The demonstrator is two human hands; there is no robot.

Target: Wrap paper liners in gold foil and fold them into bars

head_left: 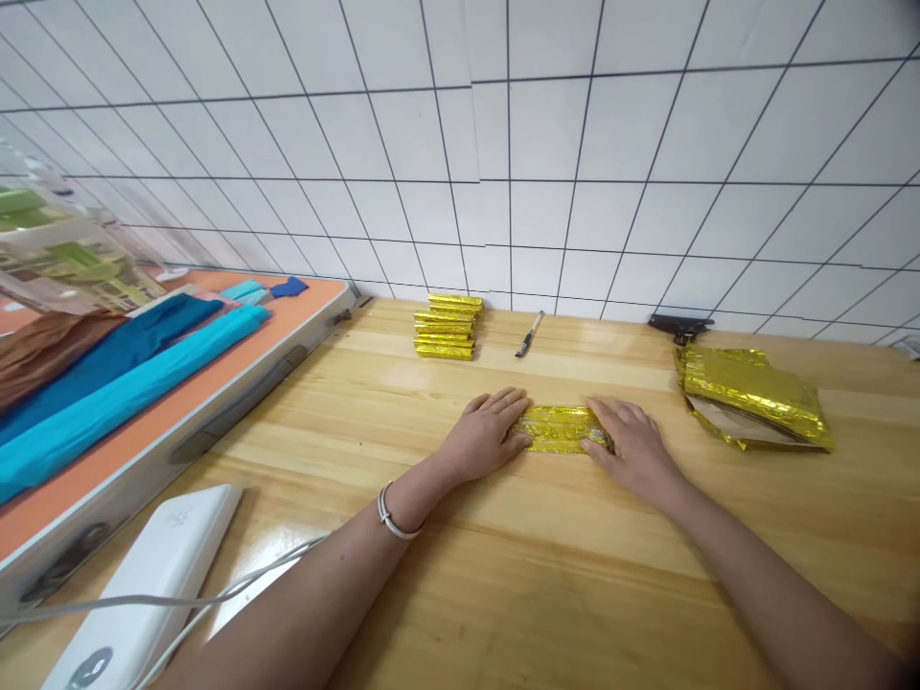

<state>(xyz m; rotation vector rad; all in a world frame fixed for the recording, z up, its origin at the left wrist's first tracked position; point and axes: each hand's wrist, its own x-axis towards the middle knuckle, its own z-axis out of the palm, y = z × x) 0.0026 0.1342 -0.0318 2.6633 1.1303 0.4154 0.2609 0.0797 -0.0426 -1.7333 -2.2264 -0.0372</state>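
Nearest lies a white power bank (136,585) on the counter (503,594). Farther in, left hand (489,436) and right hand (632,446) press flat, fingers spread, on a folded gold foil strip (561,428), pinning its ends so the creases stay down.

Bright, even light floods the scene, and the wooden counter (575,594) throws a glossy white glare at near left beside the white device (154,575). Soft shadows sit under both forearms. The gold foil sheets (754,393) glitter at right. Tile lines on the wall (503,144) bow outward, and the far left clutter smears into blur.
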